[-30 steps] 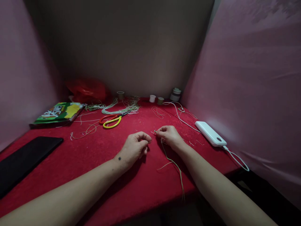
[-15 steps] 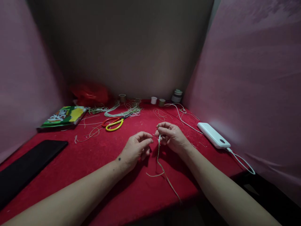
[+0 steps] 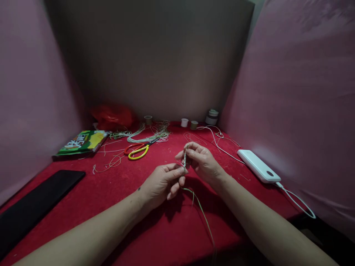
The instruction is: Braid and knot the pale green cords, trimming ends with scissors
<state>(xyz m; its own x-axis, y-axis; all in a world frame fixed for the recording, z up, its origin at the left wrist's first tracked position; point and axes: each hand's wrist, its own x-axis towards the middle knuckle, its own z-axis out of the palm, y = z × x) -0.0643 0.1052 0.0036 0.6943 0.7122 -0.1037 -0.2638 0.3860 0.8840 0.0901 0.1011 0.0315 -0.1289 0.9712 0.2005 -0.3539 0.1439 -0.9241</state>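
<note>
A short braided cord [image 3: 185, 159], pale green and white, stands stretched upright between my hands. My right hand [image 3: 203, 159] pinches its top end between thumb and fingers. Lower down, my left hand [image 3: 163, 181] closes thumb and forefinger on the bottom of the braid. From beneath the left fingers a loose greenish strand [image 3: 203, 214] curves down past the table's front edge. The palm sides of both hands are turned away, so part of the cord is hidden.
Red-and-yellow-handled scissors [image 3: 138, 151] lie beyond my left hand, by a bundle of cords [image 3: 135, 138]. A white power bank [image 3: 259, 166] with cables sits right; a black flat case [image 3: 39, 201] and green packet [image 3: 81, 143] sit left. Thread spools [image 3: 184, 122] stand at the back.
My left hand has moved right and taken hold of the braid's lower end, where it was apart before. The hanging strands have shifted. The view has tilted slightly.
</note>
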